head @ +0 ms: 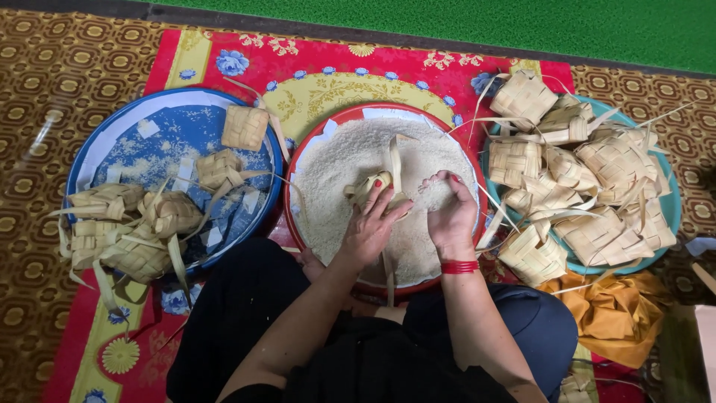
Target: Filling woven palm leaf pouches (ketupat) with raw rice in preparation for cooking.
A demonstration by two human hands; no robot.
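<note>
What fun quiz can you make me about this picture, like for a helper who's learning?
1. True or false: the left hand holds a woven leaf pouch.
2. What fills the red basin?
3. Which basin holds more pouches: A the blue basin, or B the teal basin?

Key:
1. True.
2. White rice; the right hand rests in it.
3. B.
</note>
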